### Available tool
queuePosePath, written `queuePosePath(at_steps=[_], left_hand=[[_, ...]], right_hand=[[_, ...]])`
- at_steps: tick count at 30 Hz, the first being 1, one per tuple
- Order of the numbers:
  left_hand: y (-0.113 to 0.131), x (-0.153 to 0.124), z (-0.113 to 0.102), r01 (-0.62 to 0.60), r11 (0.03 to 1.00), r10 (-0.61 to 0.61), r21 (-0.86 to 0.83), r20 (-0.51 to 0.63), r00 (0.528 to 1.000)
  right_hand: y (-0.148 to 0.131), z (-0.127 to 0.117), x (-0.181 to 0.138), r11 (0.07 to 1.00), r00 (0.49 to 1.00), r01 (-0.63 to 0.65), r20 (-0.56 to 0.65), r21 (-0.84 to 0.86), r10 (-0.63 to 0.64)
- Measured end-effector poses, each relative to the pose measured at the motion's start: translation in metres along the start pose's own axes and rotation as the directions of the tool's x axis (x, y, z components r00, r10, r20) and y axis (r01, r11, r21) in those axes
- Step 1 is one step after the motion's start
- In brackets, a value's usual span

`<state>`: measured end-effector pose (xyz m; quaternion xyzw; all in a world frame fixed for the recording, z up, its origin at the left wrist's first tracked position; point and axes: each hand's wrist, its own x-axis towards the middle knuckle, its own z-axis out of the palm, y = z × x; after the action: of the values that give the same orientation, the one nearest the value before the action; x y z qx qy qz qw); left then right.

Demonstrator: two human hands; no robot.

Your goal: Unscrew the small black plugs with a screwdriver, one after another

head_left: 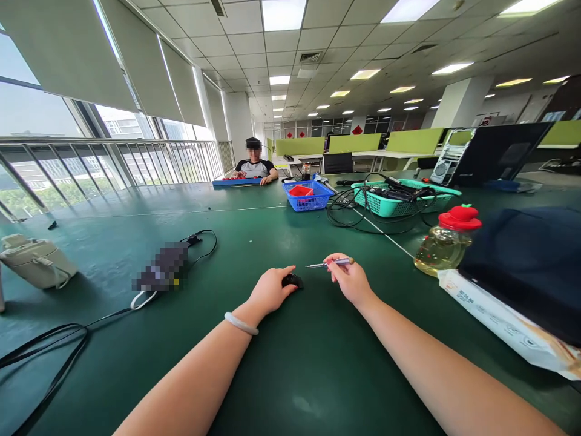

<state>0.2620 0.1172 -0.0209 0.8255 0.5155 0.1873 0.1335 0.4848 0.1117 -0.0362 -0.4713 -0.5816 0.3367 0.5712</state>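
My left hand (269, 290), with a pale bangle (240, 324) on its wrist, rests low over the green table. Its thumb and fingers close round a small black object (293, 281), partly hidden by the hand; its kind cannot be made out. A slim screwdriver (345, 261) lies in the closed fingers of my right hand (351, 283). Its thin metal shaft points left, toward the black object, with a gap between the tip and my left hand.
On the green table (290, 375), a blue basket (308, 201) and a teal basket of cables (390, 206) stand ahead. A red-lidded bottle (442, 245) and a white packet (499, 321) are rightward; a blurred dark device (163, 266) and a beige bag (36, 260) leftward. A person (254, 166) sits opposite.
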Motion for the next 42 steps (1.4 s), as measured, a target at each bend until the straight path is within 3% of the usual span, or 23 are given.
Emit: queuePosePath(at_steps=[7, 17, 42], left_hand=[[-0.006, -0.001, 0.002, 0.027, 1.000, -0.026, 0.005, -0.148, 0.989], [-0.009, -0.003, 0.004, -0.036, 0.999, 0.031, -0.037, -0.137, 0.990], [-0.011, -0.003, 0.004, -0.067, 0.997, 0.062, -0.039, -0.100, 0.993]], right_hand=[[-0.015, 0.009, -0.012, 0.999, 0.997, 0.037, 0.069, 0.033, -0.040], [-0.021, 0.013, -0.015, 0.997, 0.990, -0.042, 0.136, 0.069, 0.032], [-0.014, 0.003, -0.005, 0.979, 0.982, -0.176, 0.084, 0.104, 0.167]])
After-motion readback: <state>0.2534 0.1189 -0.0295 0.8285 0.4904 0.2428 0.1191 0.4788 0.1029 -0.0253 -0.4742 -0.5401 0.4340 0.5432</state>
